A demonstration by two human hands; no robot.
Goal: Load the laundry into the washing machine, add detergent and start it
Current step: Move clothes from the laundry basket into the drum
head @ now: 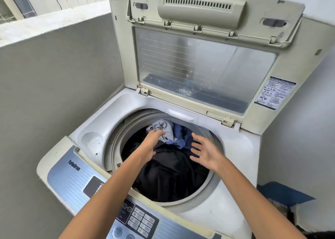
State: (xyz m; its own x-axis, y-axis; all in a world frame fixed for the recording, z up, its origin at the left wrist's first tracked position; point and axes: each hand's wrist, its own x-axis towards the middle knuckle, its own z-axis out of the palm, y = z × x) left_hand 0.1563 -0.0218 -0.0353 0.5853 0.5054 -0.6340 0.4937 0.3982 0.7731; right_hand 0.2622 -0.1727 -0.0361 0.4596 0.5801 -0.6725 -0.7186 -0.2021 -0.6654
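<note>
- Washing machine [235,148]: a top-loader. The lid [199,66] stands raised at the back edge and the drum opening is exposed.
- Laundry: it lies inside the drum. A black garment [172,175] fills the front and middle. A white garment [165,128] and a blue garment [178,135] sit against the back rim.
- Left hand [152,146]: it reaches into the drum with fingers [157,133] close together and tips against the near edge of the white garment. Whether they pinch the cloth cannot be told.
- Right hand [204,151]: it hovers over the right half of the drum with fingers [196,137] spread and palm facing left, holding nothing. The blue garment lies just beyond its fingertips, to their left.
- Governing relation: the white garment lies directly ahead of the left fingertips, toward the back rim, so the left hand is the nearer. The heap runs front to back.
- Assessment: loading appears nearly complete, and settling the heap seems to be the step in hand. No detergent is in view. The control panel [72,175] on the front edge is untouched.
</note>
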